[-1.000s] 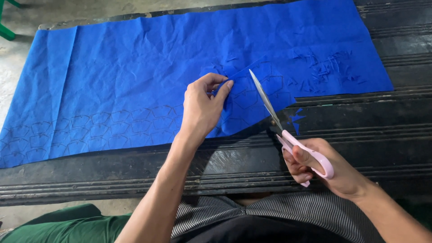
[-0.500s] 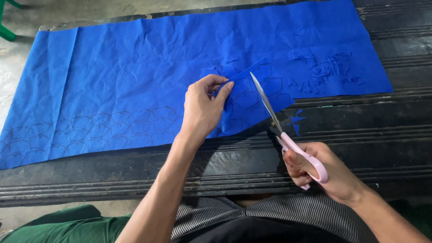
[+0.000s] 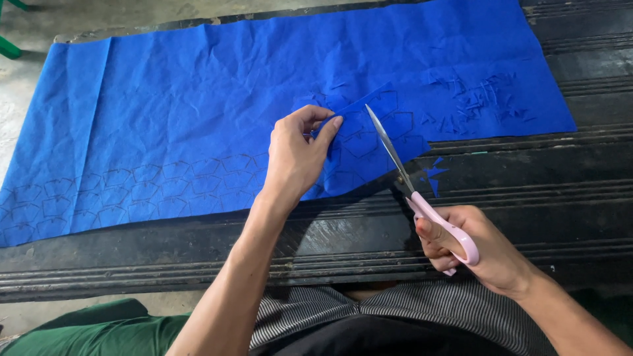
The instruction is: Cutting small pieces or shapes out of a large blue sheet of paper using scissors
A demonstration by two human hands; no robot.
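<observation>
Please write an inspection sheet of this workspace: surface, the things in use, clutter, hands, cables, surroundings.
Surface: dark ribbed bench, worn and dusty.
Job's things: blue cloth spread flat, with outlined shapes drawn in rows along its near edge; pink-handled scissors, blades pointing into the cloth's cut edge.
Clutter: small blue scraps on the bench beside the blades.
Hands: left hand pinches a raised flap of the cloth; right hand grips the scissors.
Cables: nothing seen.
Surroundings: grey concrete floor; a green object at the top left edge.

Blue cloth (drawn outlines perhaps hexagons) cropped left.
</observation>
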